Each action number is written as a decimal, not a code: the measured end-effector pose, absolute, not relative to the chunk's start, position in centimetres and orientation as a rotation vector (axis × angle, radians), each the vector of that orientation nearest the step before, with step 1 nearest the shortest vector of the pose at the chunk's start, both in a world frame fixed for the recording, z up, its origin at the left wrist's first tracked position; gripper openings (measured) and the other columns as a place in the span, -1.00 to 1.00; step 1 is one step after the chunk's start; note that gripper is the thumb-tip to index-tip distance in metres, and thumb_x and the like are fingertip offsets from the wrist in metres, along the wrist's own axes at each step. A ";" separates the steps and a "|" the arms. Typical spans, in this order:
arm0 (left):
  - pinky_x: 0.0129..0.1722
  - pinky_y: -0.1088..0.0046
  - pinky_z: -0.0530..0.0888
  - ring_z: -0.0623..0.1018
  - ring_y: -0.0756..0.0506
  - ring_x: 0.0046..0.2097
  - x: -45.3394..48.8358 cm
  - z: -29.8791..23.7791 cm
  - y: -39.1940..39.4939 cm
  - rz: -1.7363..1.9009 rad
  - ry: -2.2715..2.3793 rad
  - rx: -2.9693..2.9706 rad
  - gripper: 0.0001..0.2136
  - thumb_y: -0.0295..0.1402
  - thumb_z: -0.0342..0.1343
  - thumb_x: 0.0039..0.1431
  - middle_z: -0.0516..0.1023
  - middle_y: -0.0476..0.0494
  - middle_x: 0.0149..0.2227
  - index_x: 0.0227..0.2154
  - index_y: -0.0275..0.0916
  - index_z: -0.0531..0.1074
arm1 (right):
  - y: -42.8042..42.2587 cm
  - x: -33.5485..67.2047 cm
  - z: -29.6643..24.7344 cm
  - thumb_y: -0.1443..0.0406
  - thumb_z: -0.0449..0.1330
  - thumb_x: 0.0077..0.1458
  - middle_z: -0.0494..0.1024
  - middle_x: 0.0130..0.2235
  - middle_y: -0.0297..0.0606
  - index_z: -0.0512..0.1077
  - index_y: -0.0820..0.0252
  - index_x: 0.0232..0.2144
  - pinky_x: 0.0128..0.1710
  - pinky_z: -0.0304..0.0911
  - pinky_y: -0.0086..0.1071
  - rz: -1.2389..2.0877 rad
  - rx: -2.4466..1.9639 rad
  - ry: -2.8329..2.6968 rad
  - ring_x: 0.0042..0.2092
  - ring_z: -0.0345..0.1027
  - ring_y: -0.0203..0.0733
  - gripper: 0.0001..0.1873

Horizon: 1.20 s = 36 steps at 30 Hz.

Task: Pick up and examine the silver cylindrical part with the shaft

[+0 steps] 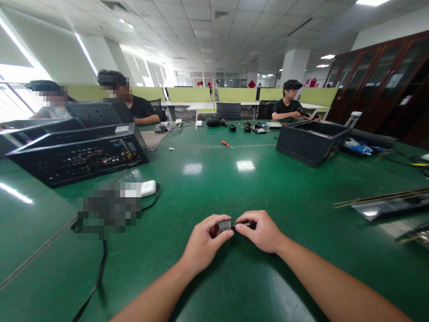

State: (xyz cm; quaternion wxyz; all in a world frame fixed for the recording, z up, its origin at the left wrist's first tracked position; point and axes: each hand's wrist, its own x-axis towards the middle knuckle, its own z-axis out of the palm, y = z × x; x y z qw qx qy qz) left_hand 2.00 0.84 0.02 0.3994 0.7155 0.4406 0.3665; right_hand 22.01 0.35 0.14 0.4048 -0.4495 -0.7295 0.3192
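Both my hands meet low over the green table (214,188), near its front edge. My left hand (203,241) is closed around a small grey and black cylindrical part (224,225), pinched between thumb and fingers. My right hand (263,231) is closed on the part's other end, where a thin dark piece (244,222) sticks out. What the small part is I cannot make out.
An open black computer case (77,147) lies at the left, another black case (310,141) at the right. A white adapter (147,188) with a black cable sits ahead left. An orange-handled screwdriver (227,144) lies mid-table. Metal panels (389,205) rest at right. Three people sit at the far side.
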 end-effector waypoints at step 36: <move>-0.24 0.38 0.43 0.52 -0.13 -0.25 2.1 0.1 0.9 0.940 1.114 1.733 -0.71 -0.23 0.24 0.06 0.55 -0.12 -0.23 -0.14 -0.18 0.50 | 0.6 22.4 -0.2 0.27 0.20 0.07 0.60 -0.42 -0.26 0.59 0.21 -0.38 -0.40 0.23 -0.43 0.792 -1.174 -1.838 -0.40 0.41 -0.23 -0.83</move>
